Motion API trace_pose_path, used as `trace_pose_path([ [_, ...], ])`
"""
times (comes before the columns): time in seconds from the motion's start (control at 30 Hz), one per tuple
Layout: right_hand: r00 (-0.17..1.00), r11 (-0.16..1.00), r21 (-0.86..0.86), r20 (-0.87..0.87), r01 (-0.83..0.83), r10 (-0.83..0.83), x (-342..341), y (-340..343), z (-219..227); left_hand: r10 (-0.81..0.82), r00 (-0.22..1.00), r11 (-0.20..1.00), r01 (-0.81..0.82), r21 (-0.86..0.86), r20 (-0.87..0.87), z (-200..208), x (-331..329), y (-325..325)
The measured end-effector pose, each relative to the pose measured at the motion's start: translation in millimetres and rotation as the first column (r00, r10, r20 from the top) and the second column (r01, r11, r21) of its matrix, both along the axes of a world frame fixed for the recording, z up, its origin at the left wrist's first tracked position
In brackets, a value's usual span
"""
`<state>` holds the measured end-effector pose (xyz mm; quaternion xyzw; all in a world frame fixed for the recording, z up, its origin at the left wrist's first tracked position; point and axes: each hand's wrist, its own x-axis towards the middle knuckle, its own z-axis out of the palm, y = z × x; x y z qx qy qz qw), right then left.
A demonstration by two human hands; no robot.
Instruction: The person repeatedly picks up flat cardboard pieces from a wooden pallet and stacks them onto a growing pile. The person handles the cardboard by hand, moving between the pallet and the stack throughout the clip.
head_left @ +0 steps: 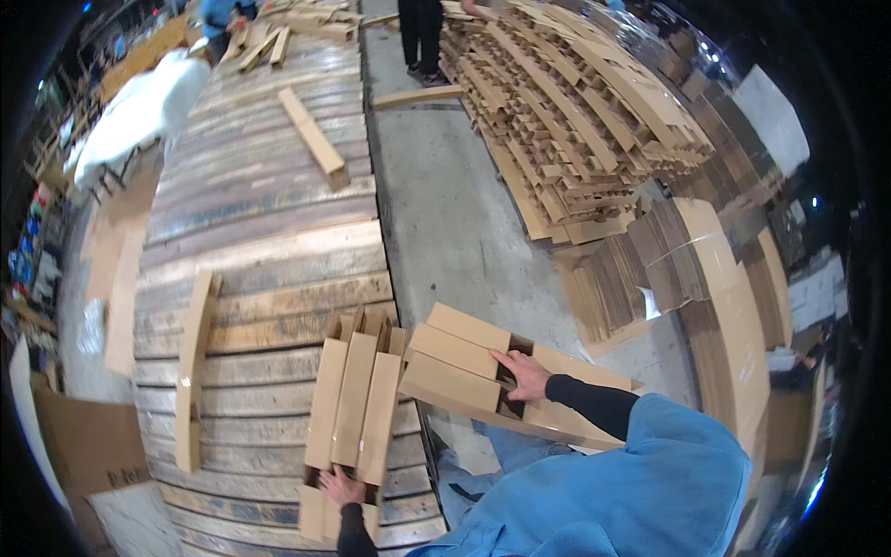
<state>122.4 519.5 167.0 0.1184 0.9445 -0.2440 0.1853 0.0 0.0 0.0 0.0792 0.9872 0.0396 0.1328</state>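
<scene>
Long folded cardboard pieces (pixel 354 395), lying side by side, rest on the slatted wooden table. My left hand (pixel 342 485) grips them near their close end, fingers at a dark cut-out. To the right, another group of long folded cardboard pieces (pixel 455 362) is held off the table's edge, above the floor. My right hand (pixel 524 374) is closed on it at its middle, the fingertips reaching into a dark opening. The far ends of the two groups almost meet; whether they touch I cannot tell.
Single cardboard lengths lie on the slatted table (pixel 260 265), one at left (pixel 192 371), one farther off (pixel 313 137). Beyond the grey aisle (pixel 436 186) stands a tall pile of folded cardboard (pixel 575 102), with flat cardboard stacks (pixel 664 255) nearer. Two people stand at the far end.
</scene>
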Motion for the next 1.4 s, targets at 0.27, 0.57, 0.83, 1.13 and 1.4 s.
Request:
trace_pose_path([
  [0.27,0.905,0.921,-0.026,-0.177,0.390,-0.388,45,170,20,0.107,0.993,0.976,-0.094,0.196,-0.057,36,12,146],
  [0.57,0.667,0.713,-0.077,-0.293,0.697,-0.685,2,384,72,-0.103,0.977,0.904,0.171,0.392,-0.188,202,-165,408],
  [0.83,0.508,0.651,-0.274,-0.442,0.708,-0.739,-103,532,135,-0.303,0.771,0.808,0.520,0.279,-0.560,278,-435,634],
  [1.13,0.152,0.488,-0.700,-0.486,0.521,-0.861,-162,697,275,-0.614,0.311,0.516,0.854,-0.071,-0.725,438,-767,1025],
  [1.4,-0.337,0.257,-0.738,-0.550,0.623,-0.764,-161,773,347,-0.716,-0.112,0.115,0.955,-0.274,-0.689,598,-925,1445],
])
